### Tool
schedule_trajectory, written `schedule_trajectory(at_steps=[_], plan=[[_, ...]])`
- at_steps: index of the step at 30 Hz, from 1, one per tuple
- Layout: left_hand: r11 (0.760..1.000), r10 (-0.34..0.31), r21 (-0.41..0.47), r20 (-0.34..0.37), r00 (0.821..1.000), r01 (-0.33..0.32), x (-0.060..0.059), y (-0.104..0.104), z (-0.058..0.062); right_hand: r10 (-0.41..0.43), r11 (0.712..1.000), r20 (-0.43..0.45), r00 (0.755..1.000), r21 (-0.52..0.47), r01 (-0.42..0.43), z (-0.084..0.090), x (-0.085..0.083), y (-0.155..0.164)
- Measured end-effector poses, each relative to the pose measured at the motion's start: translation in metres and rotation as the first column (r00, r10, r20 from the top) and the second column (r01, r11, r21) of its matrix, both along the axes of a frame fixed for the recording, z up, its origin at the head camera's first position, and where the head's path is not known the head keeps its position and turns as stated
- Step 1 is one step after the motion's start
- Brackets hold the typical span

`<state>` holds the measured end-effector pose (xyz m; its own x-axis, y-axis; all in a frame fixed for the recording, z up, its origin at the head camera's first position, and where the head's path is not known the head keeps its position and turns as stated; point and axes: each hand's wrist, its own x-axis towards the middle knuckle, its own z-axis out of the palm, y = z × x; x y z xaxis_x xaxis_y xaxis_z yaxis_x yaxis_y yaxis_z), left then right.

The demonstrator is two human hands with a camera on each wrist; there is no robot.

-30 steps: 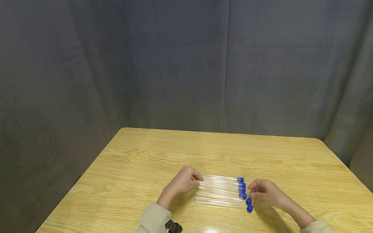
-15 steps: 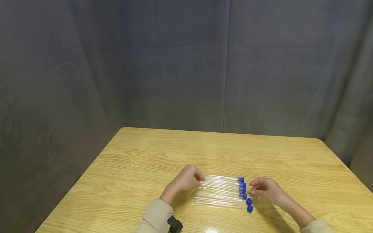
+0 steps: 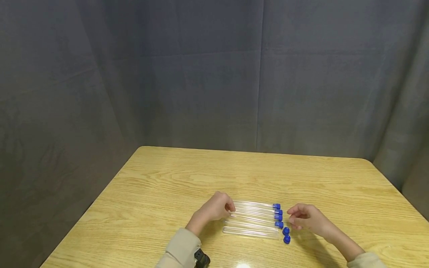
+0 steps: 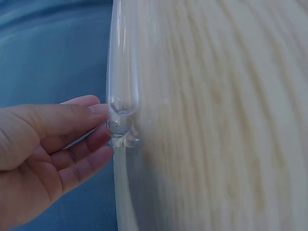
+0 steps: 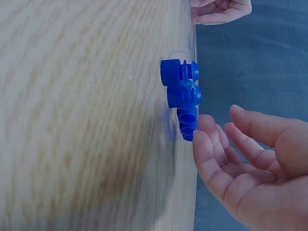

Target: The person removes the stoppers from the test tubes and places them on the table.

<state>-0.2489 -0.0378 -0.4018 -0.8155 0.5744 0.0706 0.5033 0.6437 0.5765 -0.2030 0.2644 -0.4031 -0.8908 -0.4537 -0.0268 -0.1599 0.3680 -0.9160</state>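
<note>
Looking down from the head camera, I see my left hand [image 3: 214, 210] at the rounded ends of a row of clear tubes [image 3: 253, 217] that lie side by side on the wooden table [image 3: 161, 186]. In the left wrist view the fingers [image 4: 84, 113] are loosely bent, slightly spread, and their tips touch the closed, rounded end of one tube [image 4: 122, 103]; I cannot tell whether they pinch it or only rest against it.

My right hand [image 3: 306, 217] sits at the other end of the row, just beside the blue caps [image 3: 278, 216]. Three of the tubes carry caps, and two loose caps [image 3: 286, 235] lie on the table near the open end of the closest tube [image 3: 249, 232]. From the right wrist camera the fingers [image 5: 216, 149] are relaxed and a little apart, curled gently with nothing between them; the fingertips are close to the nearest blue cap [image 5: 186, 122], and I cannot tell whether they touch it.

A grey curtain [image 3: 201, 74] hangs behind the table. Beige sleeves [image 3: 179, 249] cover both forearms, and a small black device [image 3: 201, 259] sits at my left wrist.
</note>
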Motion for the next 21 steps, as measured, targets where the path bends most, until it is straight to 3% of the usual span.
schedule_trajectory(at_steps=[10, 21], plan=[[0.995, -0.027, -0.096, -0.071, 0.997, 0.020, 0.0019, 0.0037, -0.0012, 0.023, 0.999, 0.017, 1.000, -0.035, -0.022, -0.0040, -0.0009, 0.0021], [0.994, -0.035, -0.105, -0.075, 0.997, 0.027, 0.0018, 0.0057, -0.0027, 0.066, 0.997, 0.011, 0.998, -0.048, -0.066, -0.0069, -0.0016, 0.0025]])
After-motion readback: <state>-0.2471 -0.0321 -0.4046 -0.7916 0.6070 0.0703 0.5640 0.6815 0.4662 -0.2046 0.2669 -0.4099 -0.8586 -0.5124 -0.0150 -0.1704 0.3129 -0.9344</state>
